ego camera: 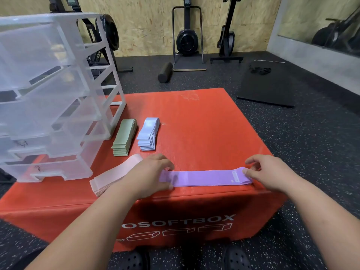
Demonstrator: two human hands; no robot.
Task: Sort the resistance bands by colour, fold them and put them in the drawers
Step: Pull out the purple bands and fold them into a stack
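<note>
Head camera, and all eyes on the lilac fabric resistance bands [206, 178], a flat stack lying lengthwise along the near edge of the red padded box [204, 123]. The left hand [150, 172] has its fingers curled over the stack's left end, thumb tucked at the near side. The right hand [272, 172] pinches the looped right end between thumb and fingers. Both hands gripping, one at each end.

Sorting looks finished, four colours in four piles, so this reads as the folding step. The next move likely calls for bringing one end across onto the other while keeping the layers squared, since a loose stack this close to the edge could slide off.

Moving outward, the pale pink fabric bands [115, 174] sit just left, partly under the left forearm. Beyond them lie the sage green bands [124, 139] and the pale blue bands [149, 133], side by side. The clear plastic drawer unit [48, 94] stands at the box's far left corner, and I can't tell whether any drawer is open enough to load. The pink pile lies between the lilac stack and those drawers, so a carry has to go over it. A black foam roller [165, 73] and black floor mat [266, 84] lie well beyond.
</note>
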